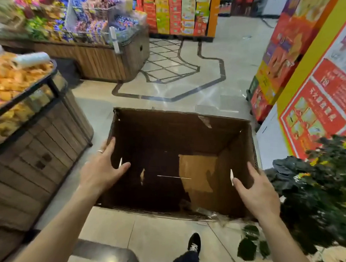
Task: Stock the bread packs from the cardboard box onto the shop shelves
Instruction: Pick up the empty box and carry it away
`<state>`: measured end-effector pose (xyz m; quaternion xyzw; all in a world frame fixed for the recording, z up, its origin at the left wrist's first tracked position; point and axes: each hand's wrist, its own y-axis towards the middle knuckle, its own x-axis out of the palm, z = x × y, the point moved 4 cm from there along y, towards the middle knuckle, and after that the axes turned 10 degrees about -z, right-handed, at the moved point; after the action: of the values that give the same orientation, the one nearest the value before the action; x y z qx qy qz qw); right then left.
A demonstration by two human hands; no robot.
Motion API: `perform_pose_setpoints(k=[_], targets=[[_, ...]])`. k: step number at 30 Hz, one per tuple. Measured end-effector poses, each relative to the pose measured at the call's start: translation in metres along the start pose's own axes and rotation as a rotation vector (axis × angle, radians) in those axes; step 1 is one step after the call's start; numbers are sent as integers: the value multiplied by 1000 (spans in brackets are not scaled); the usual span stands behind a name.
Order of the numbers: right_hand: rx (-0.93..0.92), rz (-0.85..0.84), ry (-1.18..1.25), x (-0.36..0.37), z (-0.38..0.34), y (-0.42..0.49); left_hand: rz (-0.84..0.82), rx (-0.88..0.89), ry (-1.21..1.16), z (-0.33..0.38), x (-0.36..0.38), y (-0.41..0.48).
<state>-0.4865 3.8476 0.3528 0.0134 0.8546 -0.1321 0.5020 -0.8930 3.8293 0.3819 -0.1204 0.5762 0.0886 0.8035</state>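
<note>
Reaching with my left hand (101,172) and right hand (257,191), fingers spread, over the side walls of the cardboard box (180,131) on the floor (163,239).

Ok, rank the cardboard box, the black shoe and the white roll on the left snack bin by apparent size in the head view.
1. cardboard box, by far the largest.
2. white roll and black shoe look about alike; they sit at different distances from the camera, so I won't rank them.
</note>
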Motion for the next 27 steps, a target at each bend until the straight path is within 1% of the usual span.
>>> perform_pose_setpoints(k=[7, 11, 14, 20, 27], targets=[[78, -155, -40, 54, -7, 146, -146, -36, 9, 16, 63, 148], [159, -230, -32, 105, 1, 211, -260, -47, -10, 5, 129, 216], [240, -252, 12, 160, 18, 250, -333, -57, -26, -16, 201, 258], [380, -293, 54, 304, 78, 316, -457, -57, -67, -64, 369, 324], [443, -368, 121, 464, 171, 365, -554, -42, -105, -119, 540, 362]])
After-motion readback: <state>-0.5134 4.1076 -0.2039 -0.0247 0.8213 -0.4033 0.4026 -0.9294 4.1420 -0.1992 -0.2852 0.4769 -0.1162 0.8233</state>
